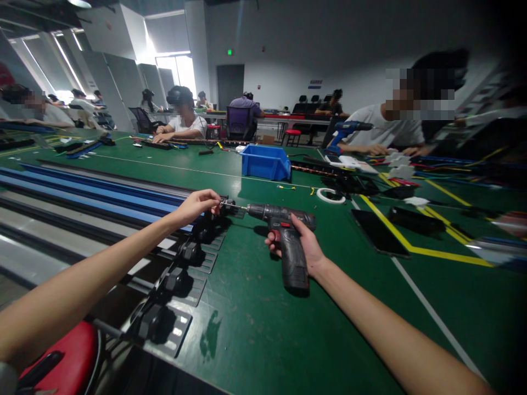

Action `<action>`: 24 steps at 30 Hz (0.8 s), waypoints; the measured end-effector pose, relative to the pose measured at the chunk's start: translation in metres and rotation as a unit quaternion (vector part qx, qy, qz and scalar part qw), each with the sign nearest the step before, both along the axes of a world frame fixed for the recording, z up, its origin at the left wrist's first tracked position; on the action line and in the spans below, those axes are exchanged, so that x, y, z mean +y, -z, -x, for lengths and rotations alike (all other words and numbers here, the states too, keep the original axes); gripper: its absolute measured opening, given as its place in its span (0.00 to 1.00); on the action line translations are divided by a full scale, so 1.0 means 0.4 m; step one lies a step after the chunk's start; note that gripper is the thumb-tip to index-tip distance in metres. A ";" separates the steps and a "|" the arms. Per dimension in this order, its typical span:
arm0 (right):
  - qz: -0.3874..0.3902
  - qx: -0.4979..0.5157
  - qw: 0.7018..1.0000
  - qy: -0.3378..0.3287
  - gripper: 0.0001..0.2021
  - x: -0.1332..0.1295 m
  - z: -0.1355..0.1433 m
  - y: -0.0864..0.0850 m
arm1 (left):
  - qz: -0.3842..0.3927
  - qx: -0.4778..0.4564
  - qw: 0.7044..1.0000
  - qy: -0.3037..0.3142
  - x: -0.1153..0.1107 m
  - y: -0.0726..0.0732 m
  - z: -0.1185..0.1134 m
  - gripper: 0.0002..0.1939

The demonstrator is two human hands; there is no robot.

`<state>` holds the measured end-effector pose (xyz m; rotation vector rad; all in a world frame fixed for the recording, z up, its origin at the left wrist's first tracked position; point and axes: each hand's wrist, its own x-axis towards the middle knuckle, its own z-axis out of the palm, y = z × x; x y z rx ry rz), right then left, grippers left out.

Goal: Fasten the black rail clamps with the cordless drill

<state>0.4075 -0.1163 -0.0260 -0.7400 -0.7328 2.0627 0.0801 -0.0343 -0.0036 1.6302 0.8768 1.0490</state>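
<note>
A black cordless drill (pixel 294 249) is gripped in my right hand (pixel 307 241), lying on its side with the chuck toward the left and a finger at the red trigger. Out of the chuck runs a thin metal bit (pixel 241 207). My left hand (pixel 201 204) pinches with its fingertips near the bit's far end; whatever small piece is between them is too small to name. Just beyond and below that hand is a row of black end fittings (pixel 177 281) with slotted plates, on the ends of long blue and grey bars (pixel 102 192).
A blue open bin (pixel 265 162) stands ahead on the green table. To the right lie a white ring (pixel 330 196), a black flat panel (pixel 379 231) and loose wires. A blue drill (pixel 346 134) stands near a co-worker (pixel 382 131). A red stool (pixel 68 356) is at lower left.
</note>
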 end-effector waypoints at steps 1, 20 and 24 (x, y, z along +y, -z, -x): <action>0.001 -0.003 1.000 -0.001 0.29 0.000 0.000 -0.001 | 0.000 -0.001 1.000 -0.001 0.001 0.000 0.000 0.11; 0.000 0.012 1.000 0.012 0.25 -0.004 -0.007 0.004 | -0.154 0.081 0.971 -0.161 -0.098 -0.231 0.001 0.20; -0.004 0.009 1.000 0.017 0.24 -0.007 -0.006 0.002 | -0.252 0.245 0.918 -0.182 -0.380 -0.320 0.074 0.12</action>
